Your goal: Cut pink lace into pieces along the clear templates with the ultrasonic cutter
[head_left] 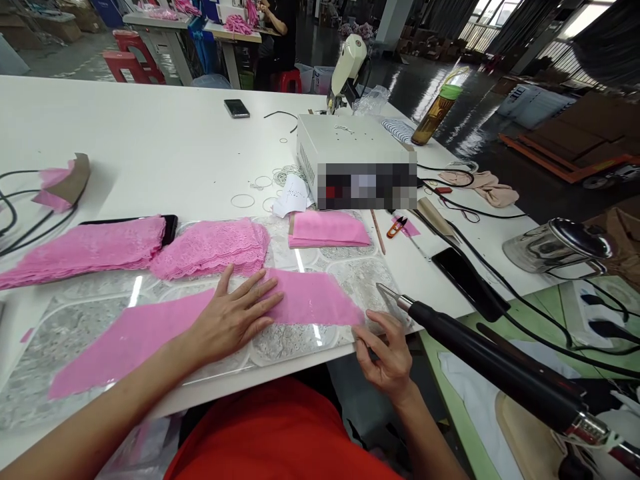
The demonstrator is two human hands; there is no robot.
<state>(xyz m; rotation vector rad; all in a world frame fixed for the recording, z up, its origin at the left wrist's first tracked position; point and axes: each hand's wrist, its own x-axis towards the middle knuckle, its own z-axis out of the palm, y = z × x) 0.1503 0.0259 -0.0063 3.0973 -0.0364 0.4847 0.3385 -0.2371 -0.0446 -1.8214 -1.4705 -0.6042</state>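
Note:
A thin pink fabric piece (313,298) with slanted ends lies flat on a clear-covered, marbled grey mat (280,343). My left hand (240,310) rests palm down across its middle, fingers spread, hiding whether the left and right stretches are one piece. At the right end, my right hand (385,350) has thumb and forefinger closed on the fabric's lower corner. Just behind my left hand sits a stack of pink lace (213,247). Farther left is another pink lace stack (100,247), and a folded pink fabric pile (327,229) lies behind the right stretch.
A black-handled tool with a pointed metal tip (460,340) juts in at my right. Beyond the mat stands a white box-shaped machine (355,137). Orange thread snips (397,227), a black phone (470,283), a steel-lidded jar (555,247) and black cables lie right. Someone sits (275,40) at a far table.

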